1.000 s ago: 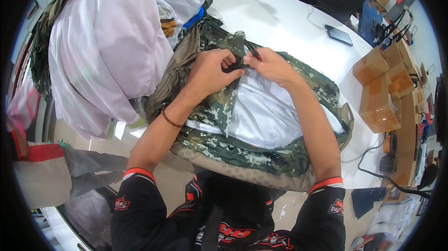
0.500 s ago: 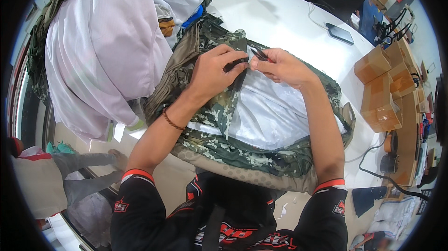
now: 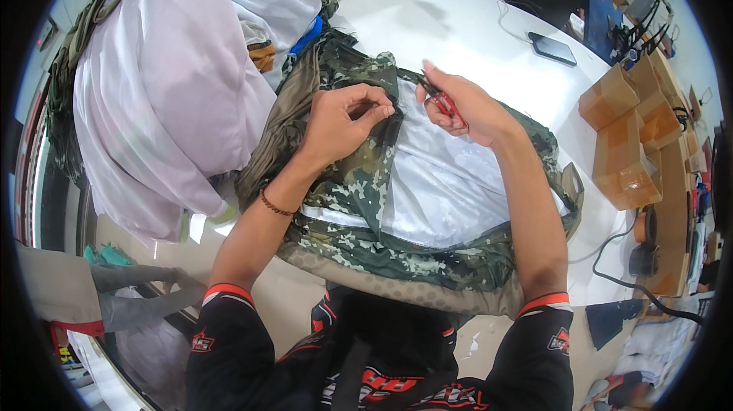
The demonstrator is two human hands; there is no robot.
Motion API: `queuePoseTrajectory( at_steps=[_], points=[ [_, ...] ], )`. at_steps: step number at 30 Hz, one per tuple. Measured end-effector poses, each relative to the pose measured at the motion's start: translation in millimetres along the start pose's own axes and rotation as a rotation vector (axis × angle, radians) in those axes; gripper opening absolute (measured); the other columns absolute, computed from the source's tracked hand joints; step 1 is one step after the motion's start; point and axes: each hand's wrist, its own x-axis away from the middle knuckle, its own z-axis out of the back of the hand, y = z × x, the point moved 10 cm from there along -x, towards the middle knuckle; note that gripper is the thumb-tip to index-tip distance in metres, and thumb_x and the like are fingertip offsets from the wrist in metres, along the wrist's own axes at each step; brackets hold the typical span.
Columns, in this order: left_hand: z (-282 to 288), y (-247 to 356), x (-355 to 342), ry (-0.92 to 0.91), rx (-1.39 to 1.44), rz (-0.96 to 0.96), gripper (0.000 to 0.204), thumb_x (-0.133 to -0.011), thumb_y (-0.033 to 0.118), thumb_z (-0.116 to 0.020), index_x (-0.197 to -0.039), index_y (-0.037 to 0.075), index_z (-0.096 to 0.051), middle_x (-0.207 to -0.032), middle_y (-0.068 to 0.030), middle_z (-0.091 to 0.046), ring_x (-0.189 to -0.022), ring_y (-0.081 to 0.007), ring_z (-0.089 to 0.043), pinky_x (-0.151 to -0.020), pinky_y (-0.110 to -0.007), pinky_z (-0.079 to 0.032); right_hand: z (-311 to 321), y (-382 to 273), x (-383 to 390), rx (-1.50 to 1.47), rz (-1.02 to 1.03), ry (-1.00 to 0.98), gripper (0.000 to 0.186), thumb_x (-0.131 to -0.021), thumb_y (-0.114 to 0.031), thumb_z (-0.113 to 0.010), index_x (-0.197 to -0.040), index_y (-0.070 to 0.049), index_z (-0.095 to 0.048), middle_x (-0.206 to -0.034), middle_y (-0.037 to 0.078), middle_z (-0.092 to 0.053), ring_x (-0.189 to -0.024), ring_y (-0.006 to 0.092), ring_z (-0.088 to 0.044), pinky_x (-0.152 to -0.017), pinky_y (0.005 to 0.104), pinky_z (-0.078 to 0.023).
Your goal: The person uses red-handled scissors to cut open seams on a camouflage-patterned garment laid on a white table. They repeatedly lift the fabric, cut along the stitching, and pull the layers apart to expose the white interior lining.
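Note:
A green camouflage garment (image 3: 359, 178) with a white inner side (image 3: 443, 189) lies spread on the white table before me. My left hand (image 3: 343, 122) is closed in a pinch on the garment's dark edge, where the camouflage meets the white. In my right hand (image 3: 477, 109) I hold small red-handled thread snips (image 3: 445, 102), dark blades pointing up and to the left. The snips are above the white part, a short way right of my left fingertips and apart from them. Whether a thread is between my left fingers is too small to tell.
Pale cloth (image 3: 160, 90) is heaped on the left. A phone (image 3: 552, 49) lies at the far right of the white table (image 3: 450, 10). Cardboard boxes (image 3: 628, 170) and a black cable (image 3: 622, 283) are along the right edge. Another person's legs (image 3: 137, 289) show at lower left.
My right hand has drawn back slightly to the right from the left fingertips and turned, so the red snips show more. My left hand keeps its pinch on the garment's edge.

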Motion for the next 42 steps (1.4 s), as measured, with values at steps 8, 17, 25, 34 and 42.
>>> queuePoseTrajectory(
  at_steps=[8, 17, 25, 34, 42],
  points=[
    [1, -6, 2, 0.003, 0.092, 0.037, 0.011, -0.091, 0.0, -0.077, -0.1, -0.005, -0.074, -0.098, -0.0053, -0.077, -0.09, -0.0082, -0.069, -0.084, -0.026, -0.057, -29, 25, 0, -0.018, -0.192, -0.071, 0.049, -0.111, -0.048, -0.04, -0.086, -0.009, -0.057, -0.062, -0.008, -0.039, -0.049, 0.0029, -0.027, -0.042, 0.0227, -0.022],
    [2, -2, 2, 0.013, 0.064, 0.018, 0.012, -0.09, 0.0, -0.078, -0.101, -0.005, -0.075, -0.1, -0.0073, -0.078, -0.09, -0.0098, -0.071, -0.083, -0.026, -0.058, -31, 26, -5, 0.038, -0.176, 0.029, 0.045, -0.111, -0.048, -0.042, -0.086, -0.012, -0.053, -0.062, -0.009, -0.036, -0.049, 0.0026, -0.027, -0.04, 0.0221, -0.019],
    [2, -2, 1, 0.005, 0.016, -0.027, 0.011, -0.088, -0.001, -0.078, -0.099, -0.004, -0.076, -0.1, -0.0086, -0.079, -0.089, -0.0104, -0.072, -0.081, -0.026, -0.059, -31, 23, -10, 0.098, -0.122, 0.04, 0.047, -0.109, -0.051, -0.046, -0.081, -0.014, -0.05, -0.061, -0.009, -0.034, -0.049, 0.0026, -0.025, -0.041, 0.0224, -0.018],
    [23, 89, 29, -0.229, -0.293, -0.217, 0.011, -0.081, -0.002, -0.079, -0.091, 0.0, -0.075, -0.087, -0.01, -0.077, -0.078, -0.0189, -0.074, -0.07, -0.029, -0.057, -3, -2, -7, -0.009, 0.08, 0.211, 0.05, -0.104, -0.057, -0.055, -0.087, -0.011, -0.058, -0.06, -0.009, -0.037, -0.048, 0.0031, -0.027, -0.042, 0.0238, -0.019],
    [137, 88, 203, -0.464, -0.434, 0.44, 0.026, -0.075, -0.008, -0.073, -0.099, -0.001, -0.075, -0.085, -0.0112, -0.076, -0.082, -0.0247, -0.075, -0.077, -0.034, -0.057, 13, -4, -25, 0.358, 0.209, 0.371, 0.047, -0.091, -0.043, -0.077, -0.091, 0.003, -0.071, -0.078, 0.005, -0.062, -0.07, 0.0147, -0.054, -0.067, 0.0325, -0.045]
  ],
)
